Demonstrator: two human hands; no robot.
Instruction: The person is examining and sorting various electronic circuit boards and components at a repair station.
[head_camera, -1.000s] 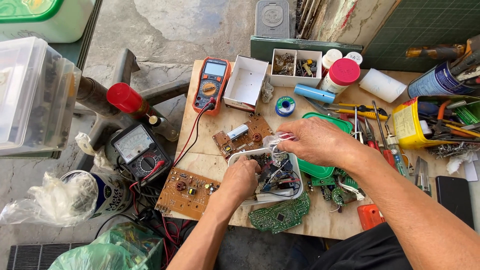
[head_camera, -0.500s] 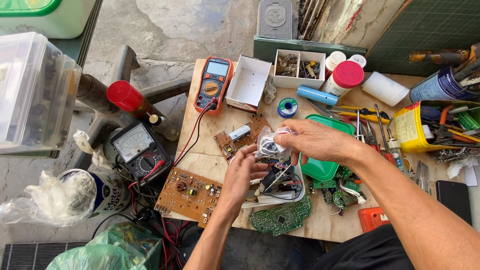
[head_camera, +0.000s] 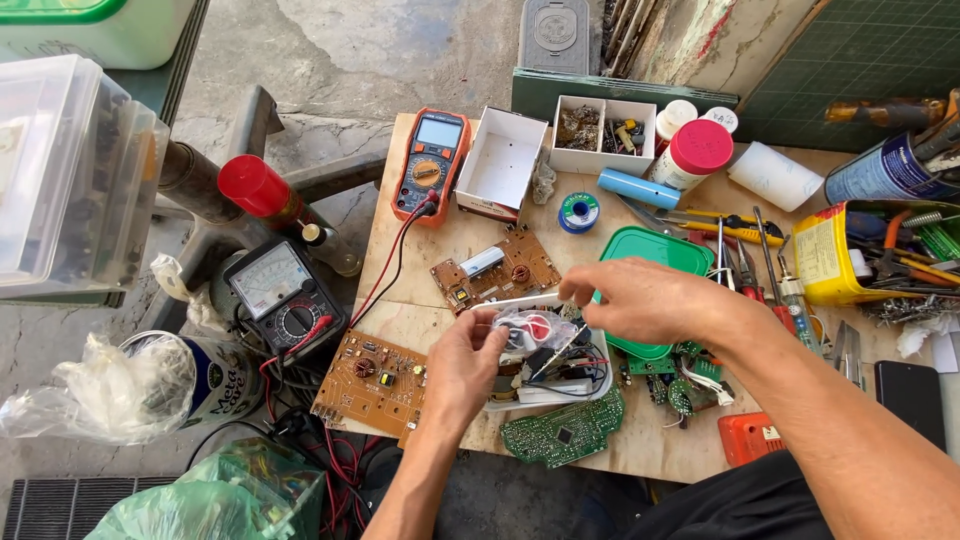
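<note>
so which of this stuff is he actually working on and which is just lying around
In hand:
left hand
right hand
small clear bag of parts
white tray of components

Lying about:
orange multimeter
analog meter
solder spool
brown circuit board
green lid

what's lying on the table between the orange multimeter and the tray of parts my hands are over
In the head view, a brown circuit board lies between the orange multimeter and the white tray.

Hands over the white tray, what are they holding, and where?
Both hands, left and right, pinch a small clear plastic bag by its edges.
</note>
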